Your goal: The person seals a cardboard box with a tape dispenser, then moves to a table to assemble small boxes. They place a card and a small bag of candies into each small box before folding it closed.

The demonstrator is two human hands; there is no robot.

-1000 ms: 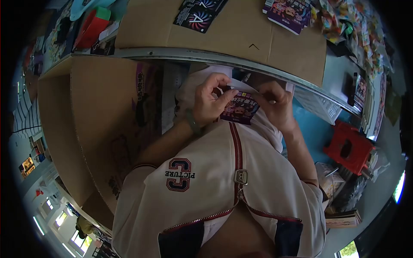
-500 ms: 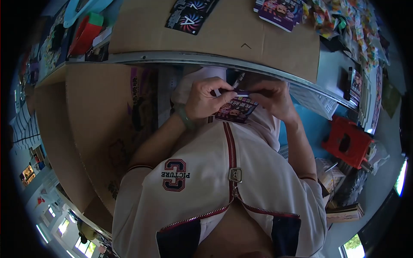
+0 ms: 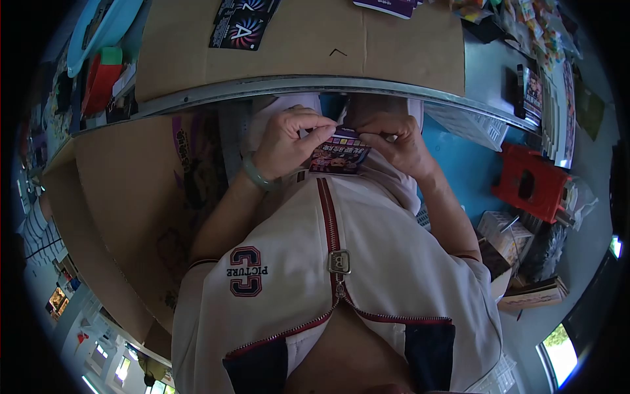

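Observation:
A small purple box (image 3: 338, 157) with cartoon figures and Chinese lettering rests upright against my lap, below the table edge. My left hand (image 3: 289, 141), with a pale green bangle at the wrist, pinches the box's upper left corner between thumb and forefinger. At the upper right corner, the thumb and bent fingers of my right hand (image 3: 397, 144) close on the box's top edge. The fingertips partly cover the top of the box, so its flap is hard to make out.
On the cardboard-covered table (image 3: 302, 59) lie black printed cards (image 3: 239, 29) and more purple boxes (image 3: 387, 6). Colourful small packets (image 3: 538, 29) are heaped at the far right. A large open carton (image 3: 131, 197) stands at my left, a red stool (image 3: 535, 184) at my right.
The whole view has shifted slightly. Both hands stay at the top of the purple box; the white strip between the fingers no longer shows clearly, and the right fingers are more curled.

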